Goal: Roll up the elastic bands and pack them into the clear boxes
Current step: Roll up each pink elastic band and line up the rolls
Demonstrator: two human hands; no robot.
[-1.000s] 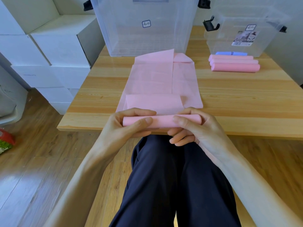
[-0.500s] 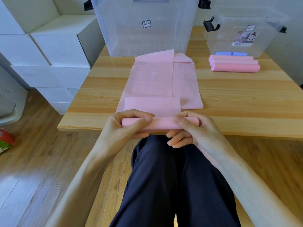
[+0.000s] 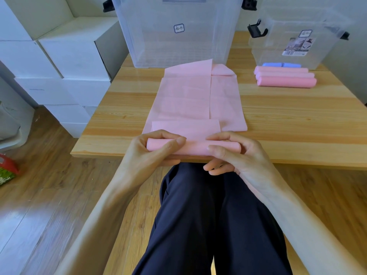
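Left hand (image 3: 147, 153) and right hand (image 3: 236, 155) each grasp the pink roll (image 3: 195, 148) at the table's (image 3: 297, 120) near edge. Recommend even tension, ends square.

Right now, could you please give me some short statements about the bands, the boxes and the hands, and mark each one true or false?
1. Both hands, left hand and right hand, grip the pink roll at the table's near edge. True.
2. The large clear box holds finished rolls. False: no rolls show inside it.
3. Three pink rolled bands lie in front of the small clear box. True.
4. The pink band is fully rolled up. False: much of it lies flat on the table.
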